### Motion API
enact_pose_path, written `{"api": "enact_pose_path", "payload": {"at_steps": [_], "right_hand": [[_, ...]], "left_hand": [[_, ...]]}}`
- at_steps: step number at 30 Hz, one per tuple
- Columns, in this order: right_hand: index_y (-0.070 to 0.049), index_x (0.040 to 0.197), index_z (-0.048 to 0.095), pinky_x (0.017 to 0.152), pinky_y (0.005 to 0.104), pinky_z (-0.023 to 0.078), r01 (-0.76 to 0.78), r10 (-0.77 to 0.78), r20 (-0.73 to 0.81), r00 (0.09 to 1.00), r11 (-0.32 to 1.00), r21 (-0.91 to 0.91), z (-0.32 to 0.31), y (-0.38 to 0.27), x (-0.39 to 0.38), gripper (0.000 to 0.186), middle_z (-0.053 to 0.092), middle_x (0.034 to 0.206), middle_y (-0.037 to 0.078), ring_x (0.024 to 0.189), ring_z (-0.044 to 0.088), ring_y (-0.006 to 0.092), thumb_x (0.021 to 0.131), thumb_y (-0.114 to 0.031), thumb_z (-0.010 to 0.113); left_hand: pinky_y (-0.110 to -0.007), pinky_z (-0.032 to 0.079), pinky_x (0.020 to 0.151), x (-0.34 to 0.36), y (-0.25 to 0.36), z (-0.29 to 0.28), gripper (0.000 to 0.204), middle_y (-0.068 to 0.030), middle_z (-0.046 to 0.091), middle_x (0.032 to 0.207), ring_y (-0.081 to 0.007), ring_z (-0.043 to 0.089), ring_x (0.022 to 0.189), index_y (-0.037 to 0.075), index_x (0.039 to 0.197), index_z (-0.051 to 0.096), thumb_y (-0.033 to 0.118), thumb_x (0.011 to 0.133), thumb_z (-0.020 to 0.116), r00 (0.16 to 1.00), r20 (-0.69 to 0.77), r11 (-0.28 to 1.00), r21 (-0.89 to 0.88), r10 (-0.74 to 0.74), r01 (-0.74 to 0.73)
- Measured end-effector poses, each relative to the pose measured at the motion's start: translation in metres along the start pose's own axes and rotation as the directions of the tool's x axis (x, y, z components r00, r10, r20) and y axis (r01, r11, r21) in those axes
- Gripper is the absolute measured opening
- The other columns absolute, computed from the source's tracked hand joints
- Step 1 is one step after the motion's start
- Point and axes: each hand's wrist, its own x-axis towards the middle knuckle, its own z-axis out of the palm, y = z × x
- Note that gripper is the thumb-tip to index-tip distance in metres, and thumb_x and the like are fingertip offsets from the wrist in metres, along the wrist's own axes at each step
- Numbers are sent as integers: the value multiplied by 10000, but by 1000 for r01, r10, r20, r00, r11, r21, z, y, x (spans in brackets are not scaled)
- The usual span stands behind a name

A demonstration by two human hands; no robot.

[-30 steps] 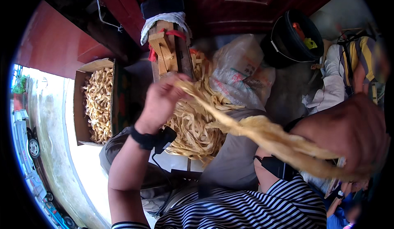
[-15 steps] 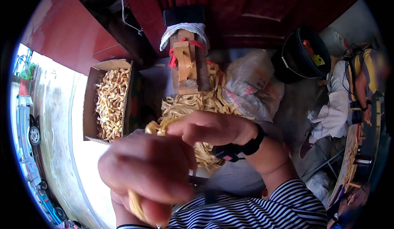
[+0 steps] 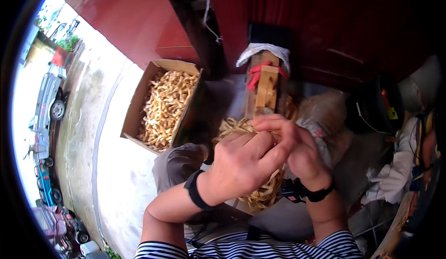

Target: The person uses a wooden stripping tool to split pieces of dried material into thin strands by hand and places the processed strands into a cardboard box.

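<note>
My left hand (image 3: 244, 166) and my right hand (image 3: 299, 150) meet in front of me, fingers curled and pressed against each other. Whatever lies between them is hidden by the fingers. Right below and behind them is a pile of pale yellow, flat, bendy strips (image 3: 262, 198), partly covered by my hands and wrists. Past the pile stands a wooden block (image 3: 267, 89) on a board, with a red cloth strip (image 3: 254, 78) tied round it and a white cloth (image 3: 267, 49) draped over the top end.
A cardboard box (image 3: 131, 119) full of small knotted yellowish pieces (image 3: 167, 110) stands at left. To the right are a clear plastic bag (image 3: 325, 115), a black bucket (image 3: 374, 105) and white cloth (image 3: 392, 177). Another person's arm (image 3: 428, 154) shows at the far right. Dark red doors (image 3: 320, 36) rise behind.
My hands have come down and away from the camera and are now joined. The yellow strip seen in my left hand before is now hidden. The view has swung left.
</note>
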Motion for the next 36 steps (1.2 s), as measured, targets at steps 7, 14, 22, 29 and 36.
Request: {"api": "enact_pose_path", "payload": {"at_steps": [7,14,22,29,36], "right_hand": [[6,860,646,526,200,406,-427,427,-12,904,904,-26,-15,-45,-6,312,561,659,-17,571,510,58,941,-290,589],[-30,745,626,481,251,444,185,-661,333,672,585,789,-49,-95,-46,279,626,662,69,528,581,137,868,-280,643],[19,1016,580,691,293,491,423,-400,143,905,821,-383,-36,-53,-31,462,650,844,104,750,627,182,878,-418,637],[-6,1163,520,694,224,441,-233,233,20,972,964,124,-4,15,20,328,565,883,27,783,518,64,906,-168,645],[10,970,667,506,196,343,-421,417,174,892,907,-18,-55,-14,11,239,502,636,-38,537,421,31,957,-202,559]], "left_hand": [[-313,410,472,-8,-27,7,447,-53,502,629,-211,507,505,11,1149,601,-28,709,670,983,-86,977,-151,-162,148],[-233,466,621,-38,-92,32,173,1,622,781,-74,552,692,28,1051,645,128,910,633,488,-2,344,-712,-873,612],[-307,452,678,-16,-103,15,217,-36,563,755,-166,560,709,33,1050,625,55,835,613,867,-279,908,-200,-414,369],[-341,408,621,9,-65,42,352,-21,490,716,-194,513,633,40,1039,614,119,696,604,1000,-21,999,43,-12,13],[-376,463,630,-28,-130,40,239,-87,577,711,-278,569,650,45,994,624,4,759,633,943,-74,939,94,-326,332]]}}
